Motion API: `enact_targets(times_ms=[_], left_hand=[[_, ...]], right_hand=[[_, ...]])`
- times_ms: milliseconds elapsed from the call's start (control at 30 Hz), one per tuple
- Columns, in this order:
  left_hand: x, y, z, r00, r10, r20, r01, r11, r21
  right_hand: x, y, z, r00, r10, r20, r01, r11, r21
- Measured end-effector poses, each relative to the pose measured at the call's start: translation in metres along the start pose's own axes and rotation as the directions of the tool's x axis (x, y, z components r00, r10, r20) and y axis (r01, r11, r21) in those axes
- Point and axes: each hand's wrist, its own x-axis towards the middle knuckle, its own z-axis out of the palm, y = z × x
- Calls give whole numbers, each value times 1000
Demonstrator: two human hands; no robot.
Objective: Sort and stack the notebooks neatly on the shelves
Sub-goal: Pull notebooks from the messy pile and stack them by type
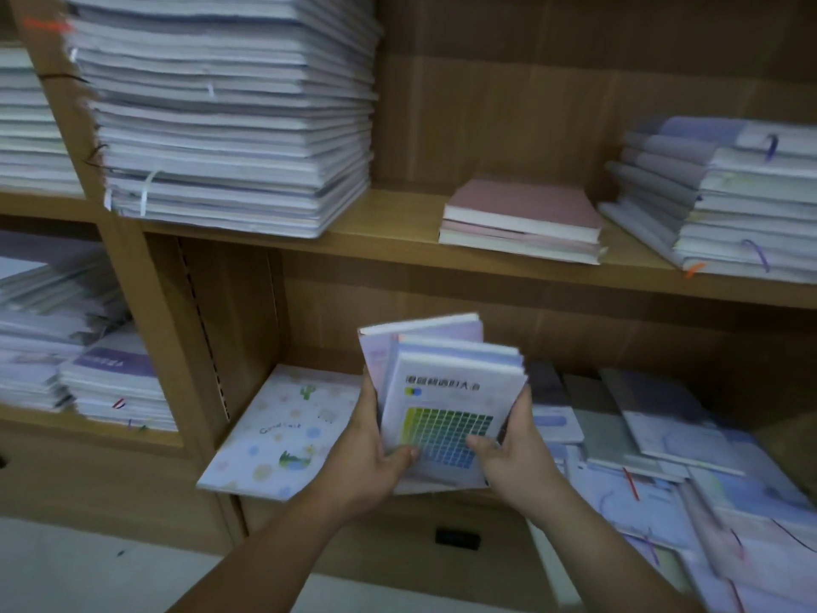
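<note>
left hand [376, 453] and right hand [513, 453] both gripping small stack of white notebooks with colour-grid cover [442, 413], upright, near lower wooden shelf [486, 276]

Both hands, left hand [376, 453] and right hand [515, 457], hold a small bundle of notebooks [442, 400] upright before the lower shelf [530, 342], grid-patterned cover facing the camera, beside a cactus-print notebook [283, 431] leaning at the shelf's left, pink notebooks [521, 214] stacked above.
</note>
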Motion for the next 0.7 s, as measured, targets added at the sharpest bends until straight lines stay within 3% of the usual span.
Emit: enact_targets(times_ms=[67, 233, 400, 700], left_hand=[[6, -5, 9, 1000, 4, -30, -3, 999, 42], [14, -16, 19, 996, 30, -90, -24, 998, 61], [10, -29, 19, 999, -27, -29, 30, 995, 91], [10, -19, 17, 997, -64, 41, 57, 985, 160]], right_hand=[[2, 7, 4, 1000, 4, 3, -4, 998, -57], [11, 21, 8, 994, 109, 24, -108, 994, -7], [16, 29, 12, 969, 245, 35, -246, 969, 20], [13, 25, 9, 975, 195, 109, -190, 980, -55]])
